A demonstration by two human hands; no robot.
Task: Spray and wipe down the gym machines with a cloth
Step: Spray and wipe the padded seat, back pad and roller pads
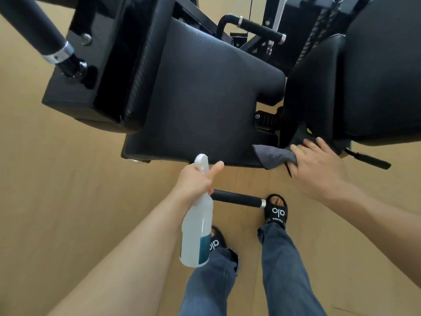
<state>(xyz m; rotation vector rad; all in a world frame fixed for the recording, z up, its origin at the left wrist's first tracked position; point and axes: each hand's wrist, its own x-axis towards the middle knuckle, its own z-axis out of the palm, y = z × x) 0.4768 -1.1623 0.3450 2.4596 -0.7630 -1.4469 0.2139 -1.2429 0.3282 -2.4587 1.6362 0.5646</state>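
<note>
A black gym machine fills the upper view, with a wide padded seat (205,87) in the middle and a second black pad (376,76) at the right. My left hand (196,179) grips the neck of a white spray bottle (197,233), which hangs down with its nozzle near the seat's front edge. A little teal liquid shows at the bottle's bottom. My right hand (316,165) lies with straight fingers on a grey cloth (273,156), pressing it against the seat's front right corner, by the lower edge of the right pad.
A black foam handle with a chrome end (239,199) sticks out below the seat, just above my sandalled feet (276,210). Another padded bar (41,30) reaches in at top left, and a grip handle (259,28) stands behind the seat. The floor (57,201) is tan.
</note>
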